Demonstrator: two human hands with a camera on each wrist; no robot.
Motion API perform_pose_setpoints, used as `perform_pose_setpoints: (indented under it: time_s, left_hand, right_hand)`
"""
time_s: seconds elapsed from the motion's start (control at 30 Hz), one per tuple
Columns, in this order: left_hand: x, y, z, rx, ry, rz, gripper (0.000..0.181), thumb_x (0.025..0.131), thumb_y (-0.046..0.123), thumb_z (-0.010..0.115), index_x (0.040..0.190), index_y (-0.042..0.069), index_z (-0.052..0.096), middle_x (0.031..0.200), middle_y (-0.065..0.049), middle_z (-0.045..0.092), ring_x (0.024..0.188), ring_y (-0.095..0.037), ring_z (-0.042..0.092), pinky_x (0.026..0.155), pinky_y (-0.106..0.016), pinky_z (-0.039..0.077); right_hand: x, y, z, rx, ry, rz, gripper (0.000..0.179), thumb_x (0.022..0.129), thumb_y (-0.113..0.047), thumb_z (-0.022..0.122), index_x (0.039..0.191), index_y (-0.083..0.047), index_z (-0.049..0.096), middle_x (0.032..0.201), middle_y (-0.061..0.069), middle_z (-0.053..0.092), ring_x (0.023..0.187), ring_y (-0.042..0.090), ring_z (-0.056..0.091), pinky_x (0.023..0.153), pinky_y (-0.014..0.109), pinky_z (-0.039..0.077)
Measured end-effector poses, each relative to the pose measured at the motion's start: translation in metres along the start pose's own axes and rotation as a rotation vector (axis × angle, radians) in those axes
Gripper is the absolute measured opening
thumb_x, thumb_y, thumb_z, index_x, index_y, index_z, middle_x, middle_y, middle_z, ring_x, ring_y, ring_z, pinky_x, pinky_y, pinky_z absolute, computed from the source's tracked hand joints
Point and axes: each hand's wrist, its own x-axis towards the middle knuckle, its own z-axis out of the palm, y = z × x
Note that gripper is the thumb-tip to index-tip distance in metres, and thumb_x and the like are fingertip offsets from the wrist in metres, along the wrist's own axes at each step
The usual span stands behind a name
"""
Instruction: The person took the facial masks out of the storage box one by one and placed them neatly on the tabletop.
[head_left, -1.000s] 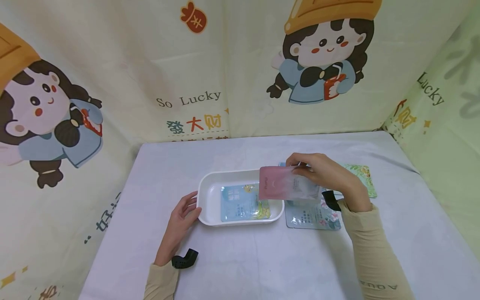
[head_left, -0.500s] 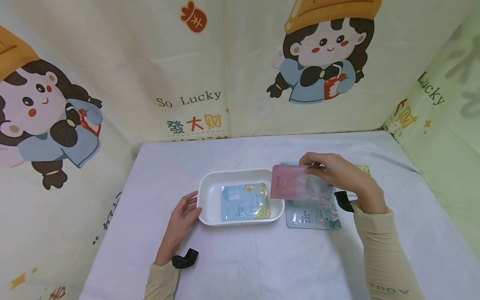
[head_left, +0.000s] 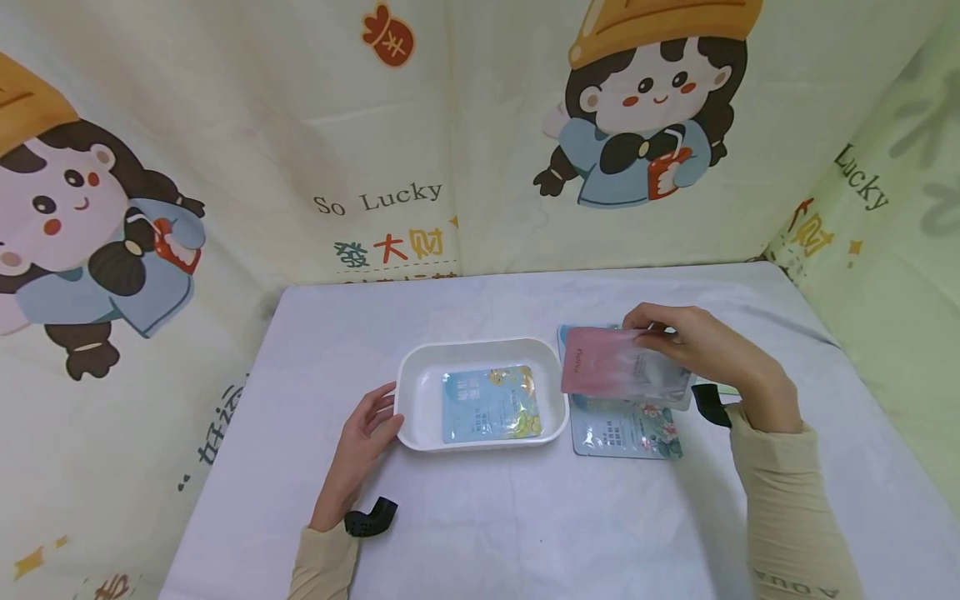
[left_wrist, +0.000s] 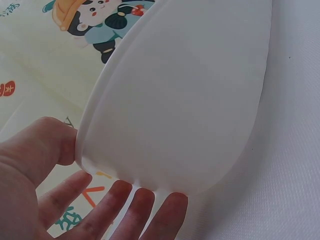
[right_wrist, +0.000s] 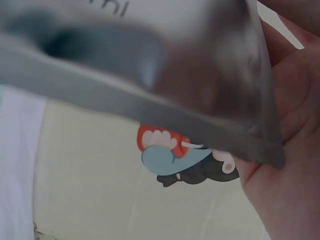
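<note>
A white tray (head_left: 555, 360) lies on the table with a light blue face mask packet (head_left: 487, 404) flat inside it. At the tray's left end, my left hand (head_left: 362, 442) rests with thumb at the rim and fingertips against the outer wall; the tray wall (left_wrist: 175, 100) fills much of the left wrist view. My right hand (head_left: 697, 342) pinches a pink face mask packet (head_left: 611, 367) by its upper edge, just right of the tray. Its silvery side (right_wrist: 200, 75) shows close up in the right wrist view. Behind the pink packet, other packets are partly hidden.
A blue-grey floral packet (head_left: 626, 435) lies on the white tablecloth (head_left: 480, 517) right of the tray. Another blue packet (head_left: 562, 333) peeks out behind the held one, and a green edge (head_left: 726, 388) shows beside the right wrist. Printed curtains (head_left: 495, 167) stand behind.
My right hand has moved right with the pink packet, from over the tray's right end to over the packets beside it. The left hand and tray have stayed put.
</note>
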Motion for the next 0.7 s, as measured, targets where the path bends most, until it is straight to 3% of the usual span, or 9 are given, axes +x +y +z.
perform_pose_setpoints:
  time_s: [0.27,0.5,0.7]
  left_hand:
    - [-0.006,0.019,0.002,0.019,-0.012,0.012,0.053,0.089,0.018,0.062,0.137,0.016,0.04,0.13,-0.011,0.047,0.117,-0.029,0.049,0.086,-0.029,0.049]
    - [0.001,0.0,0.0,0.006,-0.002,-0.004,0.052,0.087,0.026,0.064,0.134,0.026,0.042,0.13,-0.005,0.047,0.117,-0.023,0.049,0.086,-0.027,0.049]
    - [0.003,-0.004,0.0,0.009,0.014,0.014,0.051,0.086,0.028,0.065,0.133,0.027,0.044,0.128,-0.003,0.049,0.115,-0.022,0.05,0.085,-0.027,0.049]
  right_hand:
    - [-0.009,0.01,-0.002,-0.01,-0.021,0.023,0.027,0.086,-0.007,0.064,0.106,-0.024,0.059,0.097,-0.011,0.06,0.083,0.006,0.056,0.077,0.03,0.05]
    - [-0.018,0.023,-0.001,-0.021,-0.061,0.032,0.025,0.087,-0.009,0.063,0.107,-0.023,0.058,0.097,-0.01,0.06,0.084,0.008,0.056,0.075,0.028,0.051]
    - [-0.026,0.033,0.002,-0.016,-0.074,0.021,0.024,0.088,-0.009,0.062,0.107,-0.023,0.058,0.097,-0.009,0.06,0.083,0.009,0.057,0.075,0.028,0.05]
